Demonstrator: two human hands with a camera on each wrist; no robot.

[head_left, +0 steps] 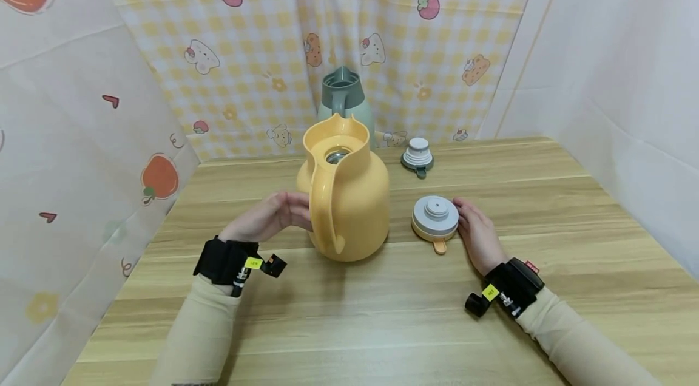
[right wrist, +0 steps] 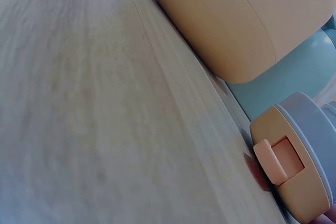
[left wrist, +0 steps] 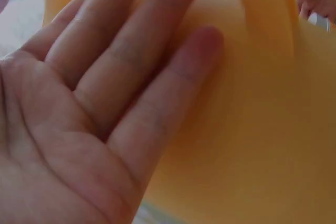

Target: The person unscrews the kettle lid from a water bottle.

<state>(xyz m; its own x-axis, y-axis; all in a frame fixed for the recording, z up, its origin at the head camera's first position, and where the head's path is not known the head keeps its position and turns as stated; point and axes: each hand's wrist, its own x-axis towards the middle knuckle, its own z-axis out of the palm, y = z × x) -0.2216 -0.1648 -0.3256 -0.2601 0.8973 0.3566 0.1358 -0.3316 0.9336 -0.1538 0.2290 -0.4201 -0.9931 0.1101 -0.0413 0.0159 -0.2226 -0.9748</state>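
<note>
A yellow thermos jug [head_left: 357, 204] stands lidless on the table, its handle toward me and its mouth showing a metallic inside. My left hand [head_left: 273, 215] is at the jug's left side; in the left wrist view its straight fingers [left wrist: 152, 93] lie close against the yellow body, and whether they press on it I cannot tell. To the right of the jug, a yellow-and-grey lid [head_left: 435, 216] lies upside down. The fingers of my right hand [head_left: 480, 237] are at the lid's right edge. In the right wrist view the lid's tab [right wrist: 270, 161] shows, while most of that hand is out of frame.
Behind the yellow jug stands a green thermos jug [head_left: 343, 94], also lidless. A green-and-white stopper [head_left: 418, 155] sits upside down toward the back of the wooden table [head_left: 349, 325]. A patterned curtain [head_left: 262, 46] hangs at the table's back edge.
</note>
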